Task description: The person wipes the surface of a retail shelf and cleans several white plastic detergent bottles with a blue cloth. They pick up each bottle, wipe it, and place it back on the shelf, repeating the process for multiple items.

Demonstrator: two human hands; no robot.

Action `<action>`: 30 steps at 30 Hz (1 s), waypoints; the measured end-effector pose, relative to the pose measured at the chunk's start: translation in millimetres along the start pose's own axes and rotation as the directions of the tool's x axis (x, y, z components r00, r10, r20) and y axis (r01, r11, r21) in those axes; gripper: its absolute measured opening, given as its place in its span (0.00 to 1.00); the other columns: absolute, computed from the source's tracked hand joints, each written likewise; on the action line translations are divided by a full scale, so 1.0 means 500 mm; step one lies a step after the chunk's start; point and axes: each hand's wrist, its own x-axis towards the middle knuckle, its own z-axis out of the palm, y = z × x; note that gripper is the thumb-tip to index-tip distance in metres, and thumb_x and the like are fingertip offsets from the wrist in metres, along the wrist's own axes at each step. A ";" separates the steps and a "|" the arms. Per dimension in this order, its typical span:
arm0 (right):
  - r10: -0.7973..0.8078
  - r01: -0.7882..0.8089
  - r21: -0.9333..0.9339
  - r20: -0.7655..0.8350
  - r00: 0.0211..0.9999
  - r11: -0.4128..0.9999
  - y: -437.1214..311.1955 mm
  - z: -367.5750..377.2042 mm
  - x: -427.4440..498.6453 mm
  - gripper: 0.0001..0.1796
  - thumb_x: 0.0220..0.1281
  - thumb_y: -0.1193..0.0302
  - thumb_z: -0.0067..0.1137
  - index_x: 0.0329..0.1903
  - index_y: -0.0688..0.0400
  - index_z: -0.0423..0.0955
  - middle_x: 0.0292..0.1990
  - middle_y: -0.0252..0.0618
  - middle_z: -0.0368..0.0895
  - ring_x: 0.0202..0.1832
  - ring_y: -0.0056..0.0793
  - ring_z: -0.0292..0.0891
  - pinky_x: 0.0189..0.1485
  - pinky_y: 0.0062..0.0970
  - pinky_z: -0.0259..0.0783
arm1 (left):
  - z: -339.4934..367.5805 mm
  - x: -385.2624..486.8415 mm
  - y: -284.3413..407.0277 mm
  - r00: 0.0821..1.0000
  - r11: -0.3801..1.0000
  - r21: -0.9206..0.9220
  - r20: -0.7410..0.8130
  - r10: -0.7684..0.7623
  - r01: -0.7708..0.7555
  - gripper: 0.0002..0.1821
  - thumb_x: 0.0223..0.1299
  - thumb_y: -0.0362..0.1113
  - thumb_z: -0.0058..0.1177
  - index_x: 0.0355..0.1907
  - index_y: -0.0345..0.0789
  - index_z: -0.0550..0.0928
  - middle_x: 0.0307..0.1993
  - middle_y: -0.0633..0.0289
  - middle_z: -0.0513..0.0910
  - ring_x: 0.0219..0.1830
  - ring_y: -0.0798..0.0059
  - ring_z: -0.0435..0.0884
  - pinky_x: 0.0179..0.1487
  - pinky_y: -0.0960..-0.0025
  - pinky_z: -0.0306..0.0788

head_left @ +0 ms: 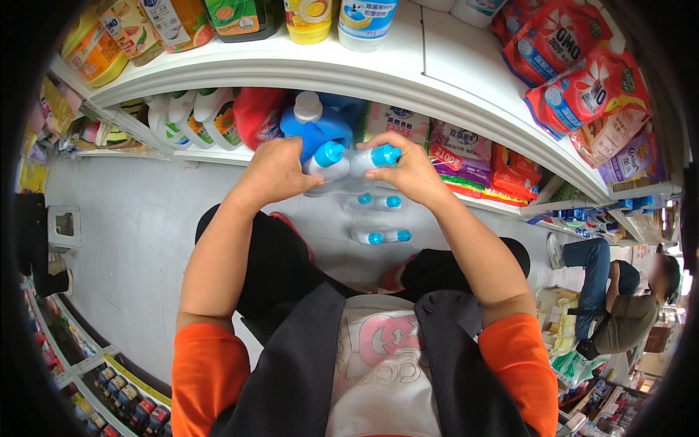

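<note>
My left hand grips a white plastic bottle with a light blue cap, and a blue cloth-like piece shows by its fingers. Beside it, my right hand holds a similar bottle between thumb and fingers, its blue cap pointing right. Both are slightly blurred, in front of the lower shelf. Below them on the grey floor are several more blue-capped bottles. A large blue jug with a white cap stands on the lower shelf behind my left hand.
The white upper shelf carries detergent bottles and red detergent bags. White jugs and powder bags fill the lower shelf. A grey stool stands far left. At the right, a seated person is near the shelves.
</note>
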 end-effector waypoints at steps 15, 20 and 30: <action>0.194 -0.201 -0.197 -0.056 0.979 0.959 0.235 0.159 0.105 0.23 0.49 0.71 0.77 0.51 0.47 0.83 0.42 0.46 0.87 0.44 0.44 0.84 0.50 0.37 0.78 | 0.189 0.066 -0.150 0.954 0.969 0.239 0.274 -0.123 0.056 0.20 0.45 0.45 0.71 0.39 0.35 0.85 0.36 0.46 0.87 0.42 0.49 0.87 0.48 0.53 0.80; 0.255 -0.233 -0.403 0.001 0.967 0.885 0.291 0.188 0.109 0.24 0.56 0.73 0.69 0.57 0.44 0.83 0.47 0.50 0.87 0.49 0.47 0.84 0.56 0.37 0.78 | 0.242 0.090 -0.154 0.868 0.929 0.370 0.460 -0.189 0.006 0.19 0.55 0.39 0.63 0.49 0.36 0.82 0.43 0.50 0.88 0.49 0.54 0.88 0.52 0.56 0.80; 0.367 -0.341 -0.440 -0.029 0.930 0.831 0.368 0.246 0.100 0.27 0.56 0.77 0.68 0.61 0.50 0.81 0.56 0.52 0.83 0.57 0.49 0.79 0.63 0.38 0.74 | 0.351 0.075 -0.179 0.848 0.903 0.429 0.475 -0.236 0.011 0.18 0.58 0.47 0.65 0.46 0.37 0.86 0.44 0.52 0.88 0.49 0.54 0.88 0.52 0.55 0.80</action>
